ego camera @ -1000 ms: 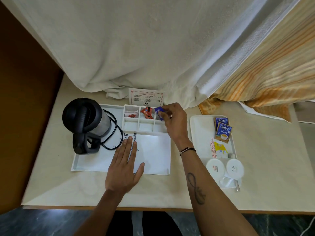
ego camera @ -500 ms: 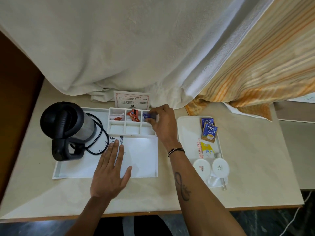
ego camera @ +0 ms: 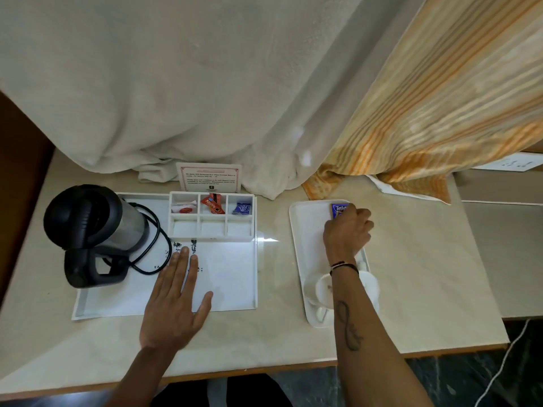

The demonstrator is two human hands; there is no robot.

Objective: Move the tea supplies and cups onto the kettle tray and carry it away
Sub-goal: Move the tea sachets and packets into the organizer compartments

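Observation:
The white kettle tray [ego camera: 235,304] lies on the left of the counter with the black and steel kettle [ego camera: 94,230] at its left end. Its divided organiser [ego camera: 211,237] holds a white sachet, an orange sachet [ego camera: 212,204] and a blue sachet [ego camera: 242,208] in the back row. My left hand [ego camera: 176,304] rests flat on the tray's front part. On the smaller white tray [ego camera: 305,230] to the right, my right hand [ego camera: 346,230] closes over the blue Tetley tea bags [ego camera: 339,208]. Upside-down white cups [ego camera: 326,289] sit at that tray's near end, partly hidden by my forearm.
A white printed card [ego camera: 209,179] stands behind the organiser. Cream cloth [ego camera: 176,83] and an orange striped cloth [ego camera: 440,113] hang over the counter's back edge. The kettle's black cord [ego camera: 155,230] loops on the tray. A white cable [ego camera: 505,365] hangs off the counter's right front corner.
My right hand left the blue sachet in the organiser's back right compartment and moved right onto the tea bags on the small tray. My left hand stayed flat on the kettle tray.

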